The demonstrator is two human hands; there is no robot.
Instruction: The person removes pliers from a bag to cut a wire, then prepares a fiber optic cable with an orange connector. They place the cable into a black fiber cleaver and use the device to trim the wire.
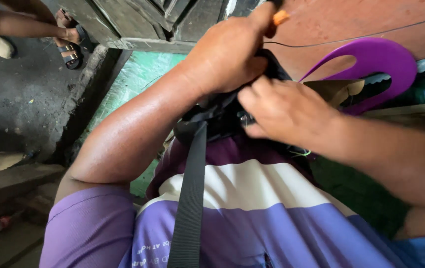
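Seemingly both the left hand [225,54] and right hand [284,111] clutch a black strapped device [222,116], pressed between them.

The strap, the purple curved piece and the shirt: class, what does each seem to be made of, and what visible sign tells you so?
Strap: likely woven synthetic webbing, matte black; a fine ribbed weave shows and it hangs flat.
Purple piece: probably moulded plastic, smooth with a soft sheen; even colour and clean curved edges.
Shirt: knit fabric, probably synthetic, slightly glossy; it folds softly in purple and white bands.
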